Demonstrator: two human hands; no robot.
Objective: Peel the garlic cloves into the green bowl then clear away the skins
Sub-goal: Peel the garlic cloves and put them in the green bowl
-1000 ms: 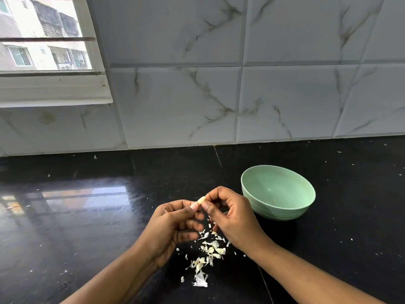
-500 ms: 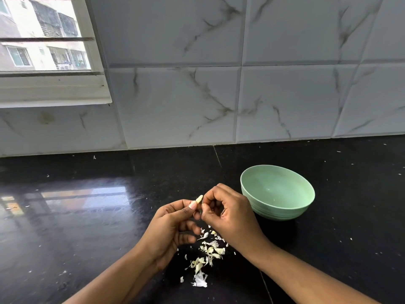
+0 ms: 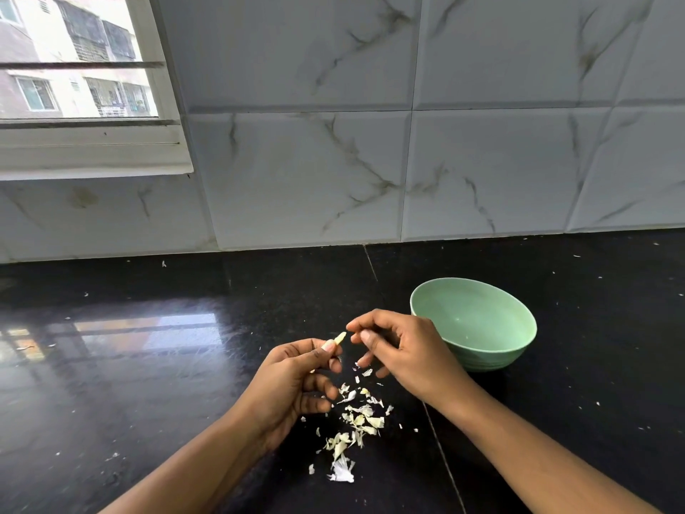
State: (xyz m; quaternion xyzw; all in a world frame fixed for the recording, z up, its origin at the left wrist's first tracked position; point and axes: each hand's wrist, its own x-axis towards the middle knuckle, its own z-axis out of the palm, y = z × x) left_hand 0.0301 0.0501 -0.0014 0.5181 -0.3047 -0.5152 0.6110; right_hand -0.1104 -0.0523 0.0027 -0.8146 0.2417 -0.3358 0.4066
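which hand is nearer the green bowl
Right. The right hand is just left of the green bowl, overlapping its rim in this view; the left hand, pinching the garlic clove, is farther left.

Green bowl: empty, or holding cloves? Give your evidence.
Empty as far as visible: the green bowl shows only bare green inside; no cloves.

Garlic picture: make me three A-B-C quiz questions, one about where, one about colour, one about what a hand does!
1. Where do the skins lie? A in a pan; B on the counter; C on the windowsill.
2. What colour is the bowl? A green; B red; C blue.
3. What does the left hand do? A lies flat; B pinches the garlic clove; C lifts the bowl.
Answers: B, they are scattered on the black counter; A, it is pale green; B, its fingertips pinch the clove.
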